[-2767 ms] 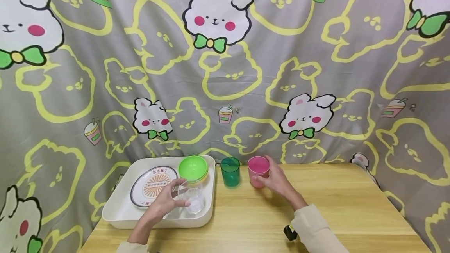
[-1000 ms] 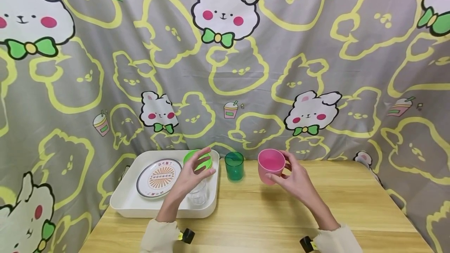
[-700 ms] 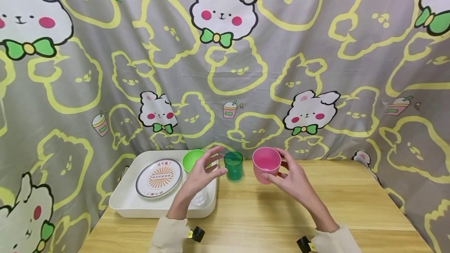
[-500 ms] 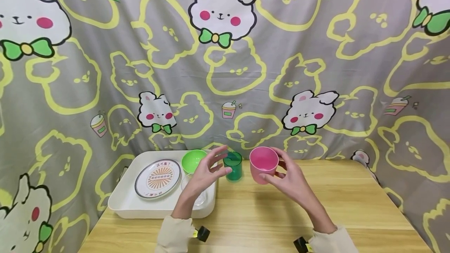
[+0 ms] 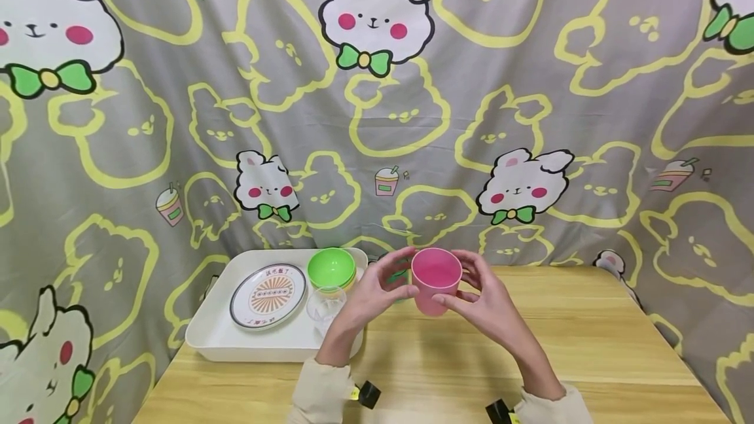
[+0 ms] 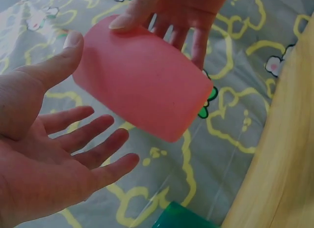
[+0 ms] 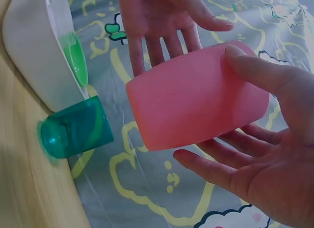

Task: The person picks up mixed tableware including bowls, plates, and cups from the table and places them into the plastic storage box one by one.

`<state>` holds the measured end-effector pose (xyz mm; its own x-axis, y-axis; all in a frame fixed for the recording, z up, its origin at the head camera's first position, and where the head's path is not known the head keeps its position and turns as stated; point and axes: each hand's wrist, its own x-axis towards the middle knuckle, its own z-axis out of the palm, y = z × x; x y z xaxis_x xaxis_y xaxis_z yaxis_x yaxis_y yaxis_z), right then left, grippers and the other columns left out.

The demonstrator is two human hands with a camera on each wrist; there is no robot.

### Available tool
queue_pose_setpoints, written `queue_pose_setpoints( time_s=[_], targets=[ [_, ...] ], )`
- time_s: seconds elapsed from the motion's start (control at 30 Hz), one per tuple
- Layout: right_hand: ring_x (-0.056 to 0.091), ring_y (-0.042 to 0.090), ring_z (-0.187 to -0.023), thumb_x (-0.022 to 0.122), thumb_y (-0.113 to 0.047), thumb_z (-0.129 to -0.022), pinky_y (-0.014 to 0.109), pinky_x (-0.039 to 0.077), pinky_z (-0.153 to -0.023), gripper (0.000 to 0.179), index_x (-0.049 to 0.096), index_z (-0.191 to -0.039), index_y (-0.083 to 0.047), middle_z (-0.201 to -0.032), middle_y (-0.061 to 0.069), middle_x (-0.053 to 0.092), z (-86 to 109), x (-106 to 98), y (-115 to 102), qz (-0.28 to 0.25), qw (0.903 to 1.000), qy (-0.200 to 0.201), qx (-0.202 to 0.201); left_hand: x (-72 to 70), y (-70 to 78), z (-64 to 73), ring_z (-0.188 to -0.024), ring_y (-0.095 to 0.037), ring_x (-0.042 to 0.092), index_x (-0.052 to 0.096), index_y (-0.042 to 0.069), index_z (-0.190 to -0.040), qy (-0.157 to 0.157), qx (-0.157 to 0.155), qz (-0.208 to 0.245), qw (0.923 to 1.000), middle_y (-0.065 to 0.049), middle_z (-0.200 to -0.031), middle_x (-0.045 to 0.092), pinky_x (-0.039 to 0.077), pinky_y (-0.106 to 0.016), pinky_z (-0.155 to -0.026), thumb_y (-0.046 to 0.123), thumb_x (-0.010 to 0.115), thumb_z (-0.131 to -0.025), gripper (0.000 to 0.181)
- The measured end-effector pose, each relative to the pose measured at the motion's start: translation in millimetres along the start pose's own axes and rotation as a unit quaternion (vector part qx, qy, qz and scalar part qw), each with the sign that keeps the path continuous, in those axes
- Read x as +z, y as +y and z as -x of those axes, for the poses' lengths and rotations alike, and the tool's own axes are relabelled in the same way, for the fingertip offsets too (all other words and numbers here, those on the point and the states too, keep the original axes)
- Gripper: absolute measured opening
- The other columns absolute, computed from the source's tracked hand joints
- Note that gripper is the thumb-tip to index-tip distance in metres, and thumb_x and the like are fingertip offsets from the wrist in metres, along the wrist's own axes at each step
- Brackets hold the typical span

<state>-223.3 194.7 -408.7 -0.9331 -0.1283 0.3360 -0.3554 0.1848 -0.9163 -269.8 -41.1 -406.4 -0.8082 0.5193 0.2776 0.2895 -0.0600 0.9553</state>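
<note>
A pink cup is held up off the table, its mouth toward the head camera. My right hand grips it, thumb on the near side and fingers round the far side, as the right wrist view confirms. Beside its left side is my left hand, fingers spread and relaxed; in the left wrist view its thumb tip is close to the cup's rim and the other fingers stand apart from the wall. Behind my left hand, a teal cup stands on the table, mostly hidden in the head view.
To the left, a white tray holds a round patterned plate, a green bowl stacked on a yellow one, and a clear cup. A printed curtain hangs behind the wooden table.
My left hand has let go of the clear cup in the tray and moved right to the pink cup. The right hand has lifted the pink cup off the table.
</note>
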Motion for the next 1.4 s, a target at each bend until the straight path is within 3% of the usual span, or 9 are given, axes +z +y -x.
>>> queue_pose_setpoints(
  time_s=[0.23, 0.5, 0.8, 1.03, 1.2, 1.4],
  targets=[
    [0.06, 0.031, -0.125, 0.092, -0.02, -0.078, 0.036, 0.06, -0.09, 0.076, 0.051, -0.141, -0.013, -0.134, 0.01, 0.062, 1.7, 8, -2, 0.018, 0.9993, -0.031, -0.013, 0.9, -3.3, 7.0, -0.128, -0.03, 0.055, 0.042, 0.005, -0.155, -0.012, -0.004, -0.011, 0.9999, -0.015, -0.144, 0.053, 0.052, -0.037, -0.104, 0.025, 0.08, -0.091, 0.077],
    [0.06, 0.032, -0.122, 0.092, -0.021, -0.078, 0.034, 0.06, -0.09, 0.075, 0.052, -0.141, -0.013, -0.134, 0.01, 0.061, 3.6, 18, 4, 0.009, 0.9985, -0.052, -0.014, -1.8, -6.8, 16.8, -0.123, -0.028, 0.058, 0.052, 0.006, -0.147, 0.009, -0.017, -0.008, 0.9998, -0.014, -0.137, 0.058, 0.051, -0.043, -0.106, 0.014, 0.083, -0.088, 0.066],
    [0.059, 0.033, -0.124, 0.089, -0.022, -0.082, 0.034, 0.059, -0.093, 0.077, 0.047, -0.147, -0.016, -0.138, 0.009, 0.058, 0.0, 29, 8, 0.009, 0.9965, -0.081, -0.019, -9.7, -7.1, 26.0, -0.118, -0.026, 0.061, 0.057, 0.01, -0.142, 0.03, -0.029, -0.017, 0.999, -0.011, -0.133, 0.06, 0.055, -0.036, -0.1, 0.013, 0.084, -0.087, 0.062],
    [0.055, 0.033, -0.131, 0.09, -0.028, -0.081, 0.056, 0.054, -0.099, 0.087, 0.04, -0.153, -0.023, -0.142, 0.008, 0.058, -8.0, 29, 17, 0.052, 0.9931, -0.097, -0.041, -28.6, 1.0, 32.8, -0.119, -0.026, 0.059, 0.057, 0.009, -0.143, 0.07, -0.042, -0.047, 0.9956, -0.011, -0.131, 0.062, 0.057, -0.034, -0.097, 0.017, 0.084, -0.087, 0.062],
    [0.055, 0.037, -0.131, 0.089, -0.024, -0.082, 0.056, 0.054, -0.098, 0.081, 0.046, -0.15, -0.014, -0.142, 0.013, 0.058, -19.0, 30, 36, 0.091, 0.9916, -0.071, -0.058, -47.5, 6.6, 41.7, -0.117, -0.024, 0.061, 0.055, 0.009, -0.146, 0.105, -0.049, -0.066, 0.9911, -0.012, -0.13, 0.063, 0.057, -0.032, -0.096, 0.019, 0.082, -0.089, 0.064],
    [0.053, 0.041, -0.131, 0.089, -0.017, -0.082, 0.057, 0.054, -0.099, 0.083, 0.044, -0.15, -0.006, -0.145, 0.016, 0.054, -36.6, 40, 56, 0.121, 0.9895, -0.048, -0.063, -73.7, 16.6, 58.4, -0.115, -0.026, 0.061, 0.055, 0.006, -0.143, 0.159, -0.03, -0.078, 0.9837, -0.015, -0.132, 0.062, 0.058, -0.031, -0.094, 0.012, 0.081, -0.089, 0.06]
  ],
)
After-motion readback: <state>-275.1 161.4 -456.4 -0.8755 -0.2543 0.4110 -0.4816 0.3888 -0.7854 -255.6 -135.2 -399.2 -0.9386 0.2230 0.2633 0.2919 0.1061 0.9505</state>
